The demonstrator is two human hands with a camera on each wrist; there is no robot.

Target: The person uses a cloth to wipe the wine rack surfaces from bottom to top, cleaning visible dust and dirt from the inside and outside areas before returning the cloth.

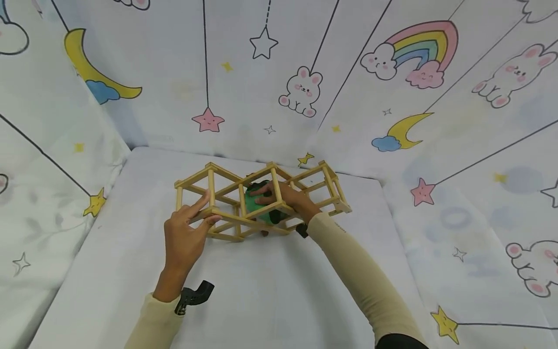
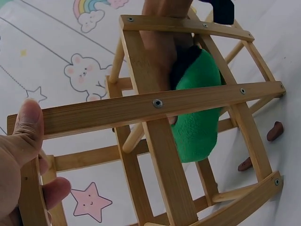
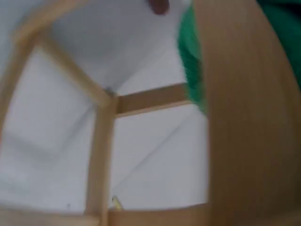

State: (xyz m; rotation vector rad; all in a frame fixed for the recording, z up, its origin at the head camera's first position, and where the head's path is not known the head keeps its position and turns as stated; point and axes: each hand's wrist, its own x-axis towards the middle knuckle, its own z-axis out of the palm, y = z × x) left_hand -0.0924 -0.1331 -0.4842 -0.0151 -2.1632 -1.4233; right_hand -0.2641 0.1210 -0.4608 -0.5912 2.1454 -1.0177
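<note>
Gripping a bar near one end of the wooden frame [image 1: 242, 199], the left hand [image 1: 185, 242] pinches it between thumb and fingers. The right hand [image 1: 296, 199] reaches between the bars, its fingers against the green plush thing [image 2: 200, 136]; whether they curl round it or merely press cannot be told, since bars and plush hide part of the hand. The plush lies within the frame's middle portion. Beyond it, two small brown pieces [image 2: 275, 131] show near the white surface [image 1: 261, 295], and a patterned cloth [image 1: 165, 43] forms the backdrop. The step in hand appears to be placing or adjusting the plush inside the frame; the next move probably calls for a steady left hold while the right hand clears the bars.
</note>
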